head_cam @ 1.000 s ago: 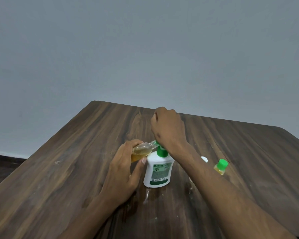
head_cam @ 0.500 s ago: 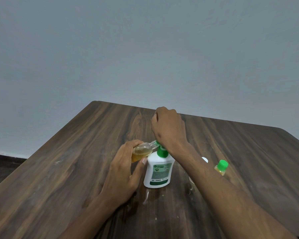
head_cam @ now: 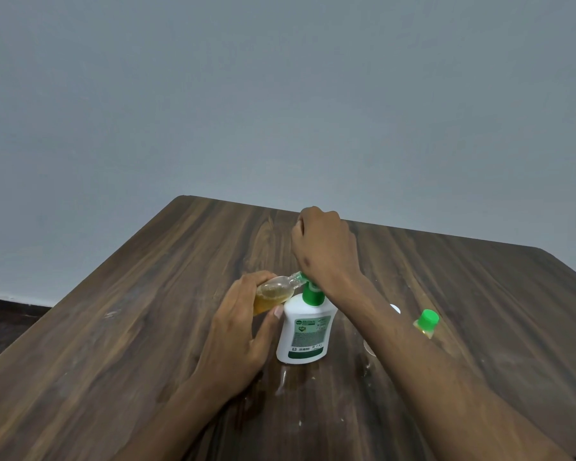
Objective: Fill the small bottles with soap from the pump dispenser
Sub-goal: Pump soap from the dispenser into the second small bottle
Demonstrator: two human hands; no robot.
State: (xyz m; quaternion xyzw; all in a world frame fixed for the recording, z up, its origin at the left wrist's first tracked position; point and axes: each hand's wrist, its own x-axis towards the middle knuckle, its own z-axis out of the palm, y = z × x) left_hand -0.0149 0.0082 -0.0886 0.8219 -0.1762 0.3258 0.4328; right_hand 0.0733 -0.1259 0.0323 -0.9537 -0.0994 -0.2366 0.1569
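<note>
Two hands work at a white pump dispenser (head_cam: 305, 331) that stands upright near the middle of the dark wood-grain bench (head_cam: 120, 327). The left hand (head_cam: 240, 327) grips a small clear bottle (head_cam: 275, 292), fingers and thumb curled round its body; the bottle is tilted nearly on its side, part-filled with amber liquid, its open neck touching the green spout under the right hand. The right hand (head_cam: 323, 247) sits on top of the green pump head (head_cam: 311, 292), fingers curled downward over it; how firmly they press cannot be told. The right forearm crosses the bench from lower right. A second small bottle (head_cam: 425, 324) with a green cap stands just beyond that forearm, well apart from the dispenser; amber liquid shows below its cap. A small white round object (head_cam: 394, 308) shows partly at the forearm's far edge; what it is cannot be told. Pale smears mark the bench in front of the dispenser's base.
</note>
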